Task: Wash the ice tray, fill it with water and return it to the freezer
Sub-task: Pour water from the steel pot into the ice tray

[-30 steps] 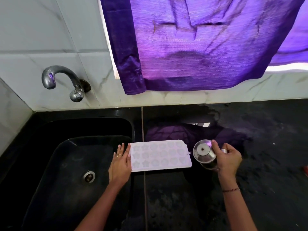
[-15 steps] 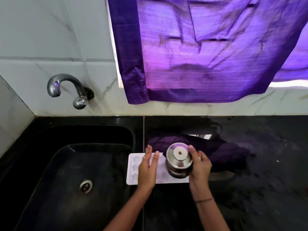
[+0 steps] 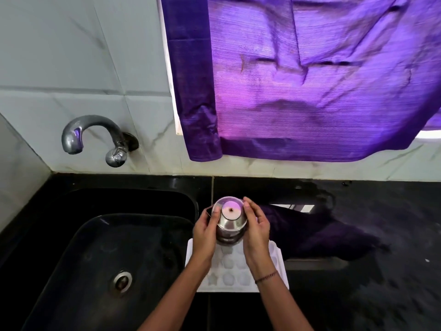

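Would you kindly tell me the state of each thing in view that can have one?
Ice tray: flat on the counter, cavities up.
Steel pot: held over the tray's far end.
Left hand: grips the pot's left side.
Right hand: grips the pot's right side.
Tap: off, no water running.
Curtain: hanging down, drawn.

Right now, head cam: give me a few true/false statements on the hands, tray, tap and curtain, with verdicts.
1. The left hand and the right hand both hold the steel pot. True.
2. The ice tray lies inside the sink. False: it lies on the black counter, beside the sink.
3. Water runs from the tap. False: no stream shows.
4. A purple curtain hangs above the counter. True.
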`<action>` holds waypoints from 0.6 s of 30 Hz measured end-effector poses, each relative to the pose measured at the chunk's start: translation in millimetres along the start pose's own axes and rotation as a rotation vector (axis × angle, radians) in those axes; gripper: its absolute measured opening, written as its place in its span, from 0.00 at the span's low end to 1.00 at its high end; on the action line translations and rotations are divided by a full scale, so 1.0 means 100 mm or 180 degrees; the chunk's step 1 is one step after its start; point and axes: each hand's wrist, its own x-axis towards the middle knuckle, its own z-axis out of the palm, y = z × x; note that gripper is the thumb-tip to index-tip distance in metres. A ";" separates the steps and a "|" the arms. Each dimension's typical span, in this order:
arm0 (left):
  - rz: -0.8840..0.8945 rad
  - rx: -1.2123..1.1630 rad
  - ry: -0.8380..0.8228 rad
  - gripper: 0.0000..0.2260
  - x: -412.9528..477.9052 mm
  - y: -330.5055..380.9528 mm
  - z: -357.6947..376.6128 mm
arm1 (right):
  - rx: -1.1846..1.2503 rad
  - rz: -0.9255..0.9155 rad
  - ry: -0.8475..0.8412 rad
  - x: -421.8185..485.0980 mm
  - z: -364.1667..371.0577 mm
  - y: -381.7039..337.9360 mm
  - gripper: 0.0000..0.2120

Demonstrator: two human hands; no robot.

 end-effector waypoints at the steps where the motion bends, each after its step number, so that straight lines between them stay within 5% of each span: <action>1: -0.0036 -0.0007 -0.0004 0.08 0.07 -0.01 0.00 | -0.0032 0.0054 -0.0090 0.08 0.02 -0.02 0.06; 18: -0.0416 0.0288 -0.0151 0.09 0.69 -0.41 0.02 | 0.0107 0.0386 0.0167 0.68 -0.03 0.28 0.05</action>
